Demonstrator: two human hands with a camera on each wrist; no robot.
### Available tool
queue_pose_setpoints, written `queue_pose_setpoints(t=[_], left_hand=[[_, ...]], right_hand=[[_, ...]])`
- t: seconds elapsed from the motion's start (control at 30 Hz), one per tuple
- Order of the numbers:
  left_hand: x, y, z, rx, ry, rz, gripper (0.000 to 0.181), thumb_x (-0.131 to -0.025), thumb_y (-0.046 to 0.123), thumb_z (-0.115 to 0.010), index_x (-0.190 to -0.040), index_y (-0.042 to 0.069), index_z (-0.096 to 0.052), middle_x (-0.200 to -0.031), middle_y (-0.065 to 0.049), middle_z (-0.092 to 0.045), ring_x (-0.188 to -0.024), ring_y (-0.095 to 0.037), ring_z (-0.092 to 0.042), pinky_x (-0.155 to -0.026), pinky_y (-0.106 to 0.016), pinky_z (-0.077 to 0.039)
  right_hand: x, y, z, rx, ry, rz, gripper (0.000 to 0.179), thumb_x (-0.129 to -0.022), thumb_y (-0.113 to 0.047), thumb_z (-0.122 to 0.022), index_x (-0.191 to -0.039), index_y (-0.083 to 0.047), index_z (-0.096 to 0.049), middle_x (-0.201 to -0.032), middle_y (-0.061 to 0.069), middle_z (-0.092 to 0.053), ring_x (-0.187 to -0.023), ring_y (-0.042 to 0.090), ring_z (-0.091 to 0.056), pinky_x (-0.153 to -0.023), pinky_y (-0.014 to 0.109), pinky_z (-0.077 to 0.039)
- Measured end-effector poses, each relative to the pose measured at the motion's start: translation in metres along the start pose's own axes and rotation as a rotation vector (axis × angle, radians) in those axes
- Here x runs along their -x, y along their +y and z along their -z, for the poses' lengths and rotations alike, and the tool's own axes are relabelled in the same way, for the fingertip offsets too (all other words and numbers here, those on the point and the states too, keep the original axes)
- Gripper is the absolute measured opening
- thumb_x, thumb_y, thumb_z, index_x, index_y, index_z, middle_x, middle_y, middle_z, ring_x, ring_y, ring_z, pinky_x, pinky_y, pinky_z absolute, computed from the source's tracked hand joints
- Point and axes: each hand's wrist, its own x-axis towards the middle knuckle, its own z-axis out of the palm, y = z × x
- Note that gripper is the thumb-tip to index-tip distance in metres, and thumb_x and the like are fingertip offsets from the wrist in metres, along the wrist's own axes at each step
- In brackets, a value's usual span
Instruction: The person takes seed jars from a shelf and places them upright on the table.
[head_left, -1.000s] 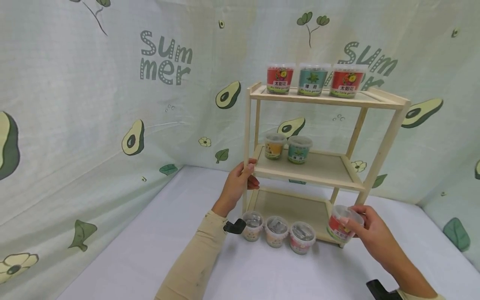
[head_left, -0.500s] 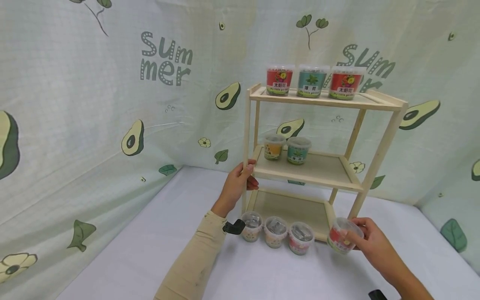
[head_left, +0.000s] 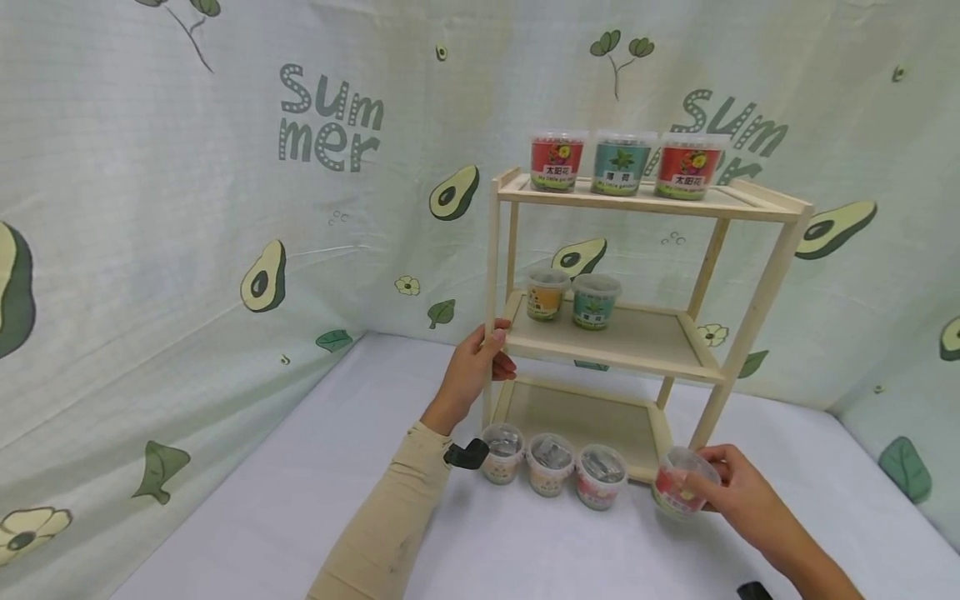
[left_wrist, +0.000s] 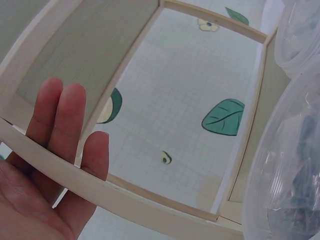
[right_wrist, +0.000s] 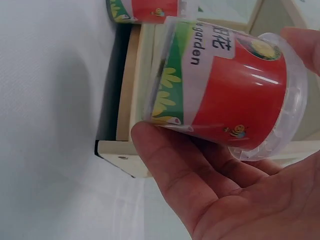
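Note:
My left hand grips the left front post of a wooden three-tier shelf; in the left wrist view its fingers curl round the wood. My right hand holds a clear plastic tub with a red flower label, low by the shelf's right front foot. In the right wrist view, thumb and fingers clasp this red-labelled tub near its lid. To its left, two orange-labelled tubs and a pink-red tub stand in a row along the shelf's front.
On the top tier sit two red tubs and a teal tub. The middle tier holds a yellow tub and a teal tub. A curtain printed with avocados hangs behind the white table.
My right hand has lowered the red-labelled tub toward the table, slightly left. The left hand keeps its grip on the post. The other tubs stay where they were.

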Motion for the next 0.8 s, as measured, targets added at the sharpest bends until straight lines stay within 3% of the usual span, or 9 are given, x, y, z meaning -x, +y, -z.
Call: queue_pose_setpoints(t=[0.6, 0.8], left_hand=[[-0.001, -0.001, 0.000, -0.020, 0.003, -0.013, 0.044, -0.104, 0.044, -0.053, -0.135, 0.014, -0.059, -0.078, -0.016, -0.065, -0.068, -0.025, -0.068, -0.072, -0.038, -0.059], [-0.001, 0.000, 0.001, -0.018, -0.002, -0.013, 0.043, -0.104, 0.043, -0.053, -0.136, 0.014, -0.059, -0.078, -0.017, -0.064, -0.069, -0.027, -0.068, -0.073, -0.040, -0.059]], right_hand=[[0.001, 0.008, -0.010, -0.013, -0.025, -0.039, 0.066, -0.095, -0.031, -0.071, -0.130, 0.010, -0.031, -0.117, 0.022, -0.062, -0.093, 0.020, -0.064, -0.073, 0.031, -0.057], [-0.001, 0.011, -0.017, 0.013, -0.010, -0.006, 0.066, -0.094, -0.028, -0.072, -0.129, 0.011, -0.033, -0.109, 0.018, -0.065, -0.088, 0.018, -0.066, -0.072, 0.028, -0.055]])
